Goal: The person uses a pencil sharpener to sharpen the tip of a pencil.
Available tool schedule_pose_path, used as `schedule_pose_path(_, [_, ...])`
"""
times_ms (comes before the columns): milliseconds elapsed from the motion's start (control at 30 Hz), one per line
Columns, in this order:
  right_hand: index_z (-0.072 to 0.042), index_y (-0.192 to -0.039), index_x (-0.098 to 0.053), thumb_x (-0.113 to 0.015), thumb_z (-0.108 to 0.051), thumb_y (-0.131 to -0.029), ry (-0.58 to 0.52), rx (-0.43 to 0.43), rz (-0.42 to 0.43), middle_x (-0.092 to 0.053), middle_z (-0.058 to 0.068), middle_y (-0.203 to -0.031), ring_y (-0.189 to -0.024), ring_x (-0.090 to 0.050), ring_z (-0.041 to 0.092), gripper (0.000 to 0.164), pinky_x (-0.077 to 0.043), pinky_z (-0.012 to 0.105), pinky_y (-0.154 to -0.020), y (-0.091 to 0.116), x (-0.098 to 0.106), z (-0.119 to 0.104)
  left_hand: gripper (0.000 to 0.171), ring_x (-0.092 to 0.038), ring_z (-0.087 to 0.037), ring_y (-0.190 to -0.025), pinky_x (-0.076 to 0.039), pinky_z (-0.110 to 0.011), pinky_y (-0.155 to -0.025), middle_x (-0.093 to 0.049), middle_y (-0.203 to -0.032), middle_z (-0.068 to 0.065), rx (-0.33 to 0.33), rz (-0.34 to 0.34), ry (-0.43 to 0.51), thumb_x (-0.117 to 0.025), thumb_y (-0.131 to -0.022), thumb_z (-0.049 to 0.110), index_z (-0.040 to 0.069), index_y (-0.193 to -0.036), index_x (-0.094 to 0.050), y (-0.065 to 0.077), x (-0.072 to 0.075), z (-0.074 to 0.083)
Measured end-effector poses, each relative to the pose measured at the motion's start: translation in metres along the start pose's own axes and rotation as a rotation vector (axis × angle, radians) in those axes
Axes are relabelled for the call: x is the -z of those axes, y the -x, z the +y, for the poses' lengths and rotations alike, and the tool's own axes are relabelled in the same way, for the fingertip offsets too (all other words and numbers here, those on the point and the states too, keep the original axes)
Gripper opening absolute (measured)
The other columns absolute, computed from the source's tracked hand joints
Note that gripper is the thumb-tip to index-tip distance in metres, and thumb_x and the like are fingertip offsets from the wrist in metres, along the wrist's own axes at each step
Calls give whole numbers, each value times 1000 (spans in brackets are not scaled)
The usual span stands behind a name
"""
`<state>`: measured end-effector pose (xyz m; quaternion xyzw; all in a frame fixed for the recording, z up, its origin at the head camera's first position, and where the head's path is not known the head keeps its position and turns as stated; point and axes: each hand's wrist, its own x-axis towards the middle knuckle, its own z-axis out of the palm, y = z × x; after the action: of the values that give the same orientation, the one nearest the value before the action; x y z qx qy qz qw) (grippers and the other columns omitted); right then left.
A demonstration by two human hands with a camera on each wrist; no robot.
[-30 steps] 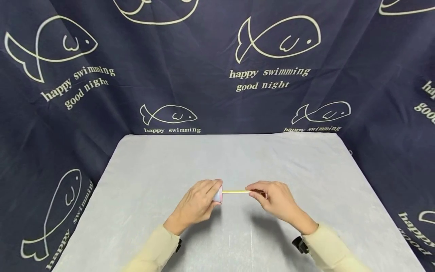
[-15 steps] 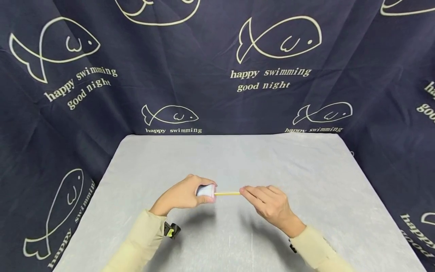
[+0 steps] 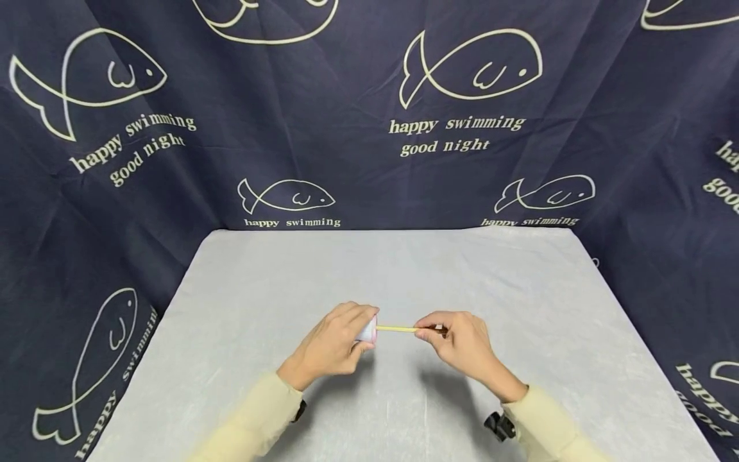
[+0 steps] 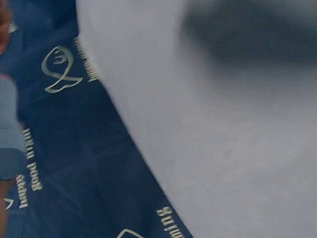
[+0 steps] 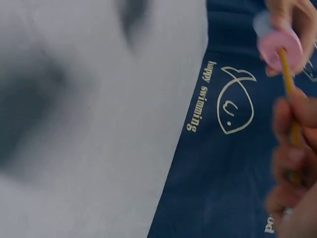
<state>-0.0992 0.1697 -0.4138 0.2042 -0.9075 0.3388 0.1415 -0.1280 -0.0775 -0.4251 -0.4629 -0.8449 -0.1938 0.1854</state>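
My left hand (image 3: 326, 343) grips a small pencil sharpener (image 3: 366, 331), light blue with a pink end, above the middle of the table. A yellow pencil (image 3: 395, 329) runs level from the sharpener's pink end to my right hand (image 3: 464, 343). Thumb and fingers of that hand pinch the pencil, and its dark end shows between them. In the right wrist view the pencil (image 5: 288, 74) goes into the hole of the round pink face (image 5: 270, 48). The left wrist view catches only the blue body of the sharpener (image 4: 7, 124) at its left edge.
A pale grey cloth covers the table (image 3: 288, 269), and shadows of both hands fall on it. Behind and at both sides hangs a dark blue curtain (image 3: 369, 77) with white fish and lettering. A small black device (image 3: 500, 426) sits at the right wrist.
Both hands have twisted in opposite directions and back again about the pencil's line. Half a second ago the left palm side faced up around the sharpener; now the back of that hand does.
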Motion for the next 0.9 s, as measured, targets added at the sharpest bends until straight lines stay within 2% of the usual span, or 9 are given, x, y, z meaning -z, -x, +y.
schedule_pose_path(67, [-22,-83,-76,-76,-20,-79,-35,-139,-101,-61,-14,-59,-42,-34,-5,5,-29,20,-41,-2,3,0,50,-61,-20,-93,-49,-31,-86,-66,-107,-10,-62,69,-86,-75,-76,23,-5,-115,-59,5,-8,0])
schedule_pose_path(133, [-22,-84,-77,-76,-20,-78,-33,-166,-132,-61,-13,-58,-43,-36,-5,6,-30,20,-42,-3,1,3,51,-61,-20,-92,-50,-31,-85,-66,-107,-10,-72,86,-118,-75,-76,24,-4,-115,-59,7,-13,0])
schedule_pose_path(267, [-20,-90,-76,-78,-17,-75,33,60,19,-68,-10,-70,-52,-47,-4,15,-34,16,-45,4,-13,13,51,-62,-21,-97,-50,-33,-88,-66,-111,-11,38,-18,-45,-75,-78,22,-4,-118,-59,7,-7,-4])
schedule_pose_path(367, [-15,-96,-74,-71,-20,-84,123,317,186,-72,-5,-82,-62,-60,4,13,-41,19,-50,10,-22,22,49,-63,-22,-100,-51,-34,-89,-66,-113,-12,178,-176,123,-73,-81,20,-4,-122,-59,2,6,-9])
schedule_pose_path(500, [-11,-95,-75,-56,-28,-95,243,561,393,-73,-1,-84,-66,-66,13,25,-45,25,-53,9,-29,25,39,-60,-10,-78,-51,-25,-72,-67,-94,-3,338,-360,388,-70,-85,20,3,-119,-63,-6,21,-16])
schedule_pose_path(600, [-10,-88,-76,-58,-28,-94,264,640,499,-72,-1,-79,-60,-64,12,26,-44,24,-50,5,-31,23,31,-51,-2,-65,-45,-19,-62,-63,-81,4,366,-424,482,-69,-86,23,8,-113,-66,-9,26,-19])
schedule_pose_path(700, [-9,-84,-76,-60,-26,-92,261,699,543,-72,-1,-75,-54,-60,10,25,-40,20,-47,1,-30,22,30,-51,-2,-65,-45,-19,-63,-64,-81,4,349,-431,514,-70,-86,25,7,-110,-67,-12,27,-20])
schedule_pose_path(833, [-10,-84,-75,-57,-24,-95,295,738,510,-68,-6,-73,-48,-49,7,26,-32,16,-43,-3,-26,22,27,-49,-2,-66,-44,-19,-62,-64,-80,2,330,-408,552,-70,-85,21,5,-106,-67,-13,20,-21])
schedule_pose_path(900, [-12,-85,-74,-55,-26,-96,288,704,429,-67,-8,-72,-48,-47,5,25,-31,15,-42,-2,-24,23,26,-50,-2,-65,-44,-19,-62,-64,-79,1,341,-396,559,-71,-85,19,4,-106,-67,-13,14,-20])
